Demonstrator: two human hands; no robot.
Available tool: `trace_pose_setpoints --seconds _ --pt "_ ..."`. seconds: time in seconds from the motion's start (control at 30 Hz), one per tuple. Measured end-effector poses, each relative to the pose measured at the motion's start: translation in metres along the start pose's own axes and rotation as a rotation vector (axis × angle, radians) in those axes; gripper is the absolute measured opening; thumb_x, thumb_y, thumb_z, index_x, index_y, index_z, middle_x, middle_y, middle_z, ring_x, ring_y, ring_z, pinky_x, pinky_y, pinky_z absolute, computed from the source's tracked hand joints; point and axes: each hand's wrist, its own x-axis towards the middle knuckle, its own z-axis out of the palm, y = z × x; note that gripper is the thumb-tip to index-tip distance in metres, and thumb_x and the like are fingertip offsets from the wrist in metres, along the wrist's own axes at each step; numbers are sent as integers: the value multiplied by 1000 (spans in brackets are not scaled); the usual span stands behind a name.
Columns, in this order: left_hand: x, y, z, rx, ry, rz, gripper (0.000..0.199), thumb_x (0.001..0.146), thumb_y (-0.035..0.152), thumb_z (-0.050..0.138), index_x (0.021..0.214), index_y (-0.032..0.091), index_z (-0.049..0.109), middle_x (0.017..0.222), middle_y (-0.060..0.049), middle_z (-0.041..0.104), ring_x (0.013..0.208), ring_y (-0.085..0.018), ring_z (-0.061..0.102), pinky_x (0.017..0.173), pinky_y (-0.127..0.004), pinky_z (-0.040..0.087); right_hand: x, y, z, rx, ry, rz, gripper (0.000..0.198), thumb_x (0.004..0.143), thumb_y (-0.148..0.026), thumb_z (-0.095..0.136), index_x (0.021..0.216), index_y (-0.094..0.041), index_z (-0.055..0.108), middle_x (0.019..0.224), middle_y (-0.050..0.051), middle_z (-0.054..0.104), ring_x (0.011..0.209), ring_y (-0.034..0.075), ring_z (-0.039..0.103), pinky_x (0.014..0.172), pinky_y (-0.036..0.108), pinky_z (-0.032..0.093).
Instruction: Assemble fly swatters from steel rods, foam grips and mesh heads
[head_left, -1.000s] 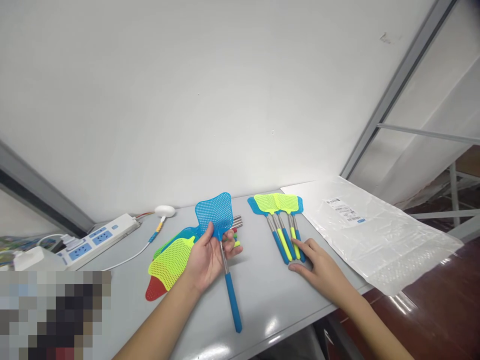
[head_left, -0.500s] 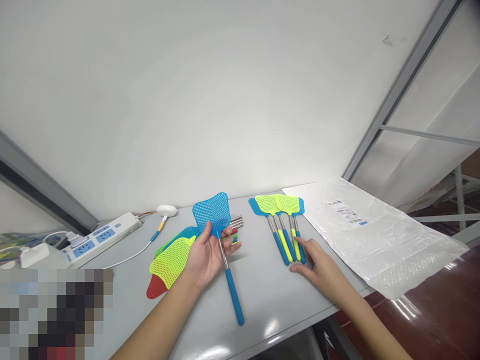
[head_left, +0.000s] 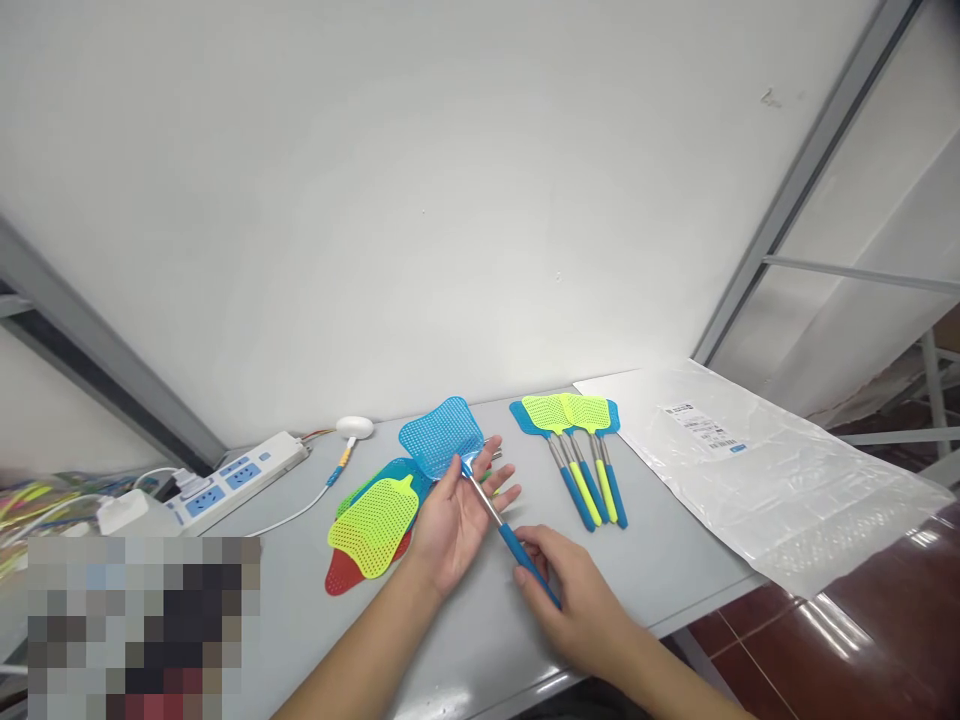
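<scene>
Having left the row of swatters (head_left: 585, 493), the right hand (head_left: 581, 600) is now curling, half closed, at the handle of the blue swatter (head_left: 442, 438); its thumb and fingers are lying on either side, though how firmly they are gripping, I cannot tell. That handle is also swinging further to the right than before. Meanwhile the left hand (head_left: 461, 520) is pinning the swatter's neck under its thumb, palm up, its other fingers spreading open. The blue swatter is slanting above the table (head_left: 465, 640), between the row and a yellow head (head_left: 373, 525), which is overlapping a red head (head_left: 346, 572). Beyond the row, a bag (head_left: 772, 480) is lying flat.
</scene>
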Motion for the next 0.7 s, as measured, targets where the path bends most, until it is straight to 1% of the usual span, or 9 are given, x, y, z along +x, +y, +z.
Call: trace_pose_setpoints --seconds 0.07,0.13,0.23,0.3,0.37,0.43,0.47,0.6,0.7 --pt "-2 -5 2 73 36 9 31 97 31 44 120 18 62 142 -8 51 105 -22 62 89 -42 54 6 -3 10 178 -47 86 23 92 -26 49 113 -21 54 75 -2 54 65 15 49 60 27 38" --pt "-4 -10 3 145 55 -20 28 95 32 49 116 18 62 140 -10 52 104 -23 63 83 -41 56 11 -2 15 340 -102 169 20 93 -32 49 107 -19 56 63 -5 48 56 12 44 53 25 33" --pt "-6 -17 0 250 25 -80 29 92 38 55 107 15 64 124 -14 63 96 -22 65 76 -35 55 16 4 14 540 -111 284 26 91 -42 52 100 -18 54 51 -9 41 45 10 35 46 22 28" --pt "-7 -20 -3 342 -49 -108 31 91 41 57 99 13 67 113 -15 67 90 -20 65 76 -31 53 19 9 12 630 -73 318 29 91 -47 52 93 -18 53 46 -10 40 41 9 32 43 21 25" --pt "-9 -23 -6 432 -147 -171 36 90 44 57 96 11 68 104 -15 70 80 -19 66 75 -31 52 21 13 12 672 -36 323 33 91 -51 50 82 -19 52 42 -10 42 38 8 32 41 21 25" --pt "-10 -25 -7 482 -222 -239 41 89 49 55 103 12 68 94 -13 72 69 -18 66 73 -33 51 23 16 12 679 -17 324 38 92 -53 47 73 -19 49 40 -8 44 35 7 33 39 20 26" --pt "-11 -27 -7 496 -239 -251 44 90 50 54 106 12 67 90 -12 72 65 -17 66 72 -33 51 23 17 13 678 -17 326 40 93 -53 46 71 -20 48 39 -8 45 33 7 32 38 20 25" --pt "-13 -35 -6 543 -215 -168 45 91 49 52 112 12 66 89 -11 72 65 -18 67 74 -33 50 22 18 12 720 -30 346 40 93 -53 46 70 -20 47 35 -8 45 28 7 29 34 19 22" --pt "-15 -43 -4 566 -168 -115 50 92 52 49 116 11 63 82 -10 73 60 -19 67 72 -34 51 23 17 9 786 -41 366 39 92 -51 50 68 -21 46 34 -8 45 26 7 30 31 18 23"
